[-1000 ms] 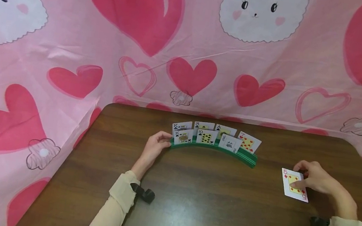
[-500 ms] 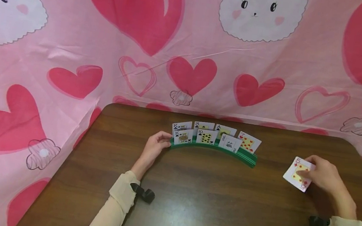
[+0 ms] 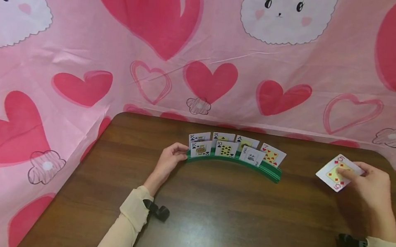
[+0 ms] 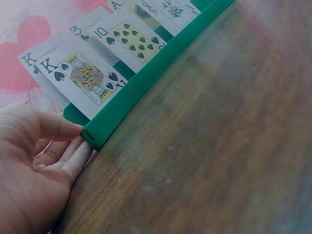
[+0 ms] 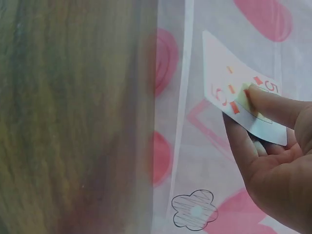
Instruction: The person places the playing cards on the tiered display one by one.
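A curved green playing card holder (image 3: 228,159) stands on the table with several cards upright in two rows. In the front row are a king of spades (image 3: 200,149), a ten of spades (image 3: 226,149) and a joker-like card (image 3: 251,156); a seven of hearts (image 3: 272,155) stands behind at the right. My left hand (image 3: 171,158) grips the holder's left end, thumb and fingertips against it in the left wrist view. Off to the right, my right hand (image 3: 374,184) pinches a five of diamonds (image 3: 334,163), thumb on its face and fingers behind, raised above the table.
The brown wooden table (image 3: 222,227) has its far edge just behind the holder. A pink curtain (image 3: 230,52) with hearts hangs behind and along the left side. Black wrist straps (image 3: 156,210) sit at both cuffs.
My right hand has lifted the five of diamonds up and away from me, turning it clockwise so that a corner points up. My left hand and the holder have stayed in place.
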`<action>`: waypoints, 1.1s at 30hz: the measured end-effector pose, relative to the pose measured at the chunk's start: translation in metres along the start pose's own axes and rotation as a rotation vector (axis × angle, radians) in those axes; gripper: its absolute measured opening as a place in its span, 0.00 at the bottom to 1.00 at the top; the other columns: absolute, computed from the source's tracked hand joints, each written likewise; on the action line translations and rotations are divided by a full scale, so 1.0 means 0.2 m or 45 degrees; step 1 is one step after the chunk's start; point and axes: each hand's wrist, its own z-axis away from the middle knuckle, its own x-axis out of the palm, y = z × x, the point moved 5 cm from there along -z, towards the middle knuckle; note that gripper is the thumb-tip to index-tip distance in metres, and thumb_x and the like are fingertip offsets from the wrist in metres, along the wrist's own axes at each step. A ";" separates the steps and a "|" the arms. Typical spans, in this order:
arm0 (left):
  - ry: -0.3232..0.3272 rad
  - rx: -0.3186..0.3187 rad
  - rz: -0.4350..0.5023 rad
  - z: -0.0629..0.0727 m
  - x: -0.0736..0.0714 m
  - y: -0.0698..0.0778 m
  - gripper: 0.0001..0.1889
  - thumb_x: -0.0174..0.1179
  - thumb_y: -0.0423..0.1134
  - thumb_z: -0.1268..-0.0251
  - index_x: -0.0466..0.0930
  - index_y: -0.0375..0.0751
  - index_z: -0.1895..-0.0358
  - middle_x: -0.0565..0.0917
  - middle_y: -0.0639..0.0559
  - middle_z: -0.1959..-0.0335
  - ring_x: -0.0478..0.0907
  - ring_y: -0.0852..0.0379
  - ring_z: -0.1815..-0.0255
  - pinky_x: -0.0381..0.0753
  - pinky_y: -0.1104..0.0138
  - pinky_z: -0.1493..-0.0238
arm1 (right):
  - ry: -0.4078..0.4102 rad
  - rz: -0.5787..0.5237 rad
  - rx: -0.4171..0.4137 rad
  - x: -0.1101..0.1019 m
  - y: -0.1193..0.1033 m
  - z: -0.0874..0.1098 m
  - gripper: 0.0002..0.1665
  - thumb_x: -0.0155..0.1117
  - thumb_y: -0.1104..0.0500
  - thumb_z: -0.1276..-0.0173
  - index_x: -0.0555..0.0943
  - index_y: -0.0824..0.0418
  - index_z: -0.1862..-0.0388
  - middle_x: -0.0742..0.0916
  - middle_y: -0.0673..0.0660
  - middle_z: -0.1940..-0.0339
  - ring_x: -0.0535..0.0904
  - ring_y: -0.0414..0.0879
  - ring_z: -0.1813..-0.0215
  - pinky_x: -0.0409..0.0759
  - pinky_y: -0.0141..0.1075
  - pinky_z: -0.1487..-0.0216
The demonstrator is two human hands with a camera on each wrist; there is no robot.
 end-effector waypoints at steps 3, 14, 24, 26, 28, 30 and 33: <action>0.003 0.001 0.004 0.00 0.00 0.00 0.12 0.57 0.19 0.34 0.82 0.25 0.49 0.85 0.36 0.48 0.83 0.52 0.48 0.79 0.72 0.52 | 0.004 -0.136 -0.004 -0.01 -0.01 0.00 0.13 0.76 0.61 0.35 0.84 0.42 0.71 0.81 0.35 0.83 0.72 0.30 0.78 0.68 0.27 0.80; 0.000 0.007 0.003 0.00 0.00 0.00 0.13 0.57 0.20 0.35 0.81 0.24 0.49 0.84 0.36 0.47 0.82 0.52 0.48 0.79 0.71 0.52 | -0.031 -0.353 0.118 -0.01 -0.04 0.01 0.18 0.75 0.63 0.35 0.83 0.39 0.75 0.82 0.38 0.81 0.75 0.33 0.79 0.71 0.26 0.80; 0.003 0.000 -0.001 0.01 0.00 0.01 0.12 0.58 0.20 0.34 0.82 0.25 0.49 0.85 0.35 0.48 0.83 0.51 0.47 0.79 0.70 0.51 | -0.062 -0.468 0.150 -0.02 -0.03 0.01 0.20 0.73 0.64 0.32 0.85 0.35 0.73 0.82 0.39 0.82 0.75 0.32 0.80 0.70 0.26 0.80; 0.005 0.002 -0.003 0.01 0.00 0.01 0.12 0.58 0.20 0.34 0.81 0.24 0.49 0.85 0.35 0.48 0.83 0.50 0.47 0.80 0.70 0.51 | -0.068 -0.525 0.159 -0.02 -0.03 0.01 0.20 0.72 0.65 0.32 0.86 0.36 0.73 0.83 0.40 0.82 0.75 0.33 0.80 0.71 0.26 0.80; 0.006 0.002 -0.003 0.01 0.00 0.00 0.12 0.58 0.20 0.34 0.82 0.25 0.49 0.85 0.35 0.48 0.83 0.49 0.47 0.80 0.70 0.51 | -0.071 -0.605 0.156 -0.02 -0.04 0.01 0.20 0.71 0.66 0.32 0.87 0.38 0.72 0.84 0.40 0.81 0.77 0.33 0.80 0.72 0.25 0.79; 0.005 0.004 -0.006 0.01 0.00 0.00 0.12 0.58 0.20 0.33 0.82 0.25 0.49 0.85 0.35 0.47 0.83 0.48 0.46 0.80 0.70 0.51 | -0.074 -0.711 0.155 -0.01 -0.04 0.02 0.20 0.70 0.69 0.32 0.88 0.41 0.72 0.85 0.41 0.80 0.78 0.33 0.80 0.73 0.25 0.79; -0.001 0.003 -0.001 0.01 0.00 0.00 0.12 0.58 0.20 0.33 0.82 0.25 0.48 0.84 0.35 0.46 0.82 0.46 0.45 0.79 0.70 0.50 | -0.079 -0.839 0.157 -0.01 -0.05 0.02 0.19 0.69 0.71 0.31 0.89 0.45 0.71 0.86 0.43 0.79 0.79 0.34 0.80 0.75 0.25 0.78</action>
